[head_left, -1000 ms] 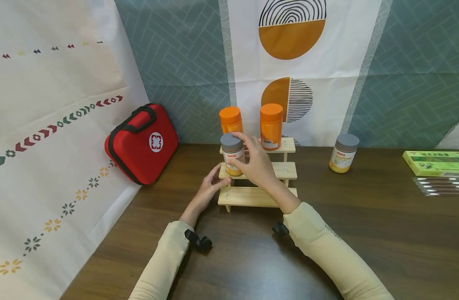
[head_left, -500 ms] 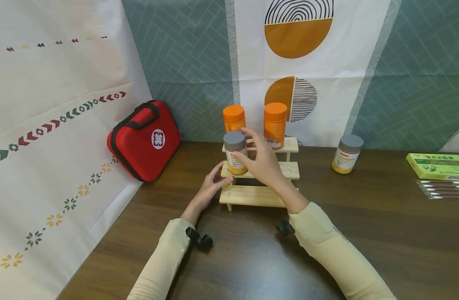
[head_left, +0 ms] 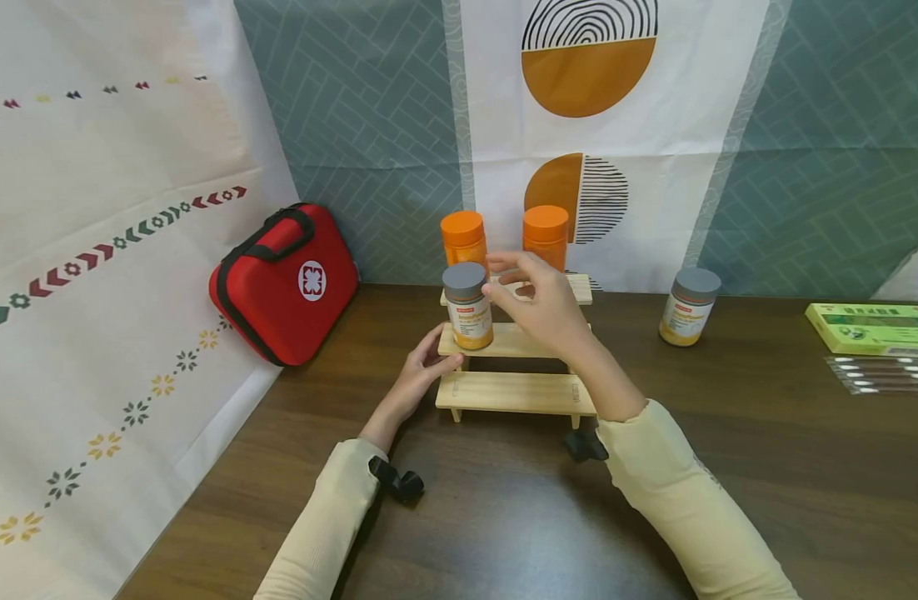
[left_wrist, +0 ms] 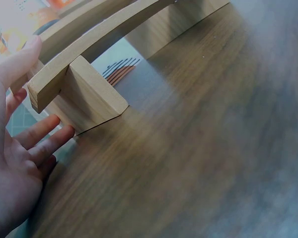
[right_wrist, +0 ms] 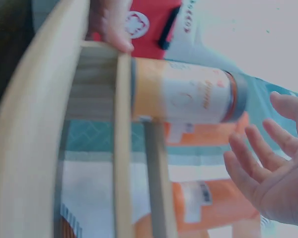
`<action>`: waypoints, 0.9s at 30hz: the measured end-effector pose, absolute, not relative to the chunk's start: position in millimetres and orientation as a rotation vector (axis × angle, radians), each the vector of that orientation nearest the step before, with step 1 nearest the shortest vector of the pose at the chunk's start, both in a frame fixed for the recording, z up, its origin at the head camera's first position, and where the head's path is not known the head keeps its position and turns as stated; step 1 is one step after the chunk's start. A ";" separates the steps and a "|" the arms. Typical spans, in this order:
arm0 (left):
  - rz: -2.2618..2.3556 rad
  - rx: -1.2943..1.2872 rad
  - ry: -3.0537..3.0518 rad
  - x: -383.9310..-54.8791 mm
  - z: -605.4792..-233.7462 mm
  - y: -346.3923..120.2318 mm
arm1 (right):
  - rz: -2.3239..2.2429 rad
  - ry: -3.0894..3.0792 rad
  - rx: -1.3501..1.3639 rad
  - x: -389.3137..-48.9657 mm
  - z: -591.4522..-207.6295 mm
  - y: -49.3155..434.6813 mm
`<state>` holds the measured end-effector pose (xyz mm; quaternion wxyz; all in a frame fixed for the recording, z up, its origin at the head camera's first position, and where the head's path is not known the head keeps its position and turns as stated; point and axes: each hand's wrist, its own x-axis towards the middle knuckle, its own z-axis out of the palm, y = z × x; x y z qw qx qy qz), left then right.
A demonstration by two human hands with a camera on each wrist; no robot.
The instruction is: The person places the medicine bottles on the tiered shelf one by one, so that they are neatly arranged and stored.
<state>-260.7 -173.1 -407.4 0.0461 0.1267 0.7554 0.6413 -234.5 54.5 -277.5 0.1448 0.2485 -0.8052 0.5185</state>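
A supplement jar point(head_left: 470, 321) with a grey lid stands upright on the left end of the middle tier of a stepped wooden stand point(head_left: 515, 392). My right hand point(head_left: 545, 304) is just right of the jar with loosely bent fingers; in the right wrist view, a gap separates that hand point(right_wrist: 283, 158) from the jar point(right_wrist: 188, 91). My left hand point(head_left: 417, 379) holds the stand's left end. Its thumb point(left_wrist: 27, 57) lies against a plank in the left wrist view, with the fingers beside and below. Two orange bottles, left point(head_left: 464, 237) and right point(head_left: 545, 233), stand on the top tier.
A red first-aid case point(head_left: 294, 283) leans at the back left. Another grey-lidded jar point(head_left: 687, 308) stands right of the stand on the brown table point(head_left: 489, 533). Farther right lie a green-yellow box point(head_left: 875, 327) and a packet of cotton swabs point(head_left: 882, 375).
My right hand has let go of the grey-lidded jar and drawn back to the right. The jar stays on the middle tier. My left hand keeps its hold on the stand.
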 end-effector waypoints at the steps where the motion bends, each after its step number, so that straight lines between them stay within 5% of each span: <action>1: 1.955 0.382 2.309 -260.6 -406.9 -173.1 | 1.498 -2.325 0.707 -234.0 -274.8 57.2; 27: 1.940 0.377 2.319 -261.1 -406.9 -173.6 | 1.530 -2.246 0.619 -235.2 -256.0 93.4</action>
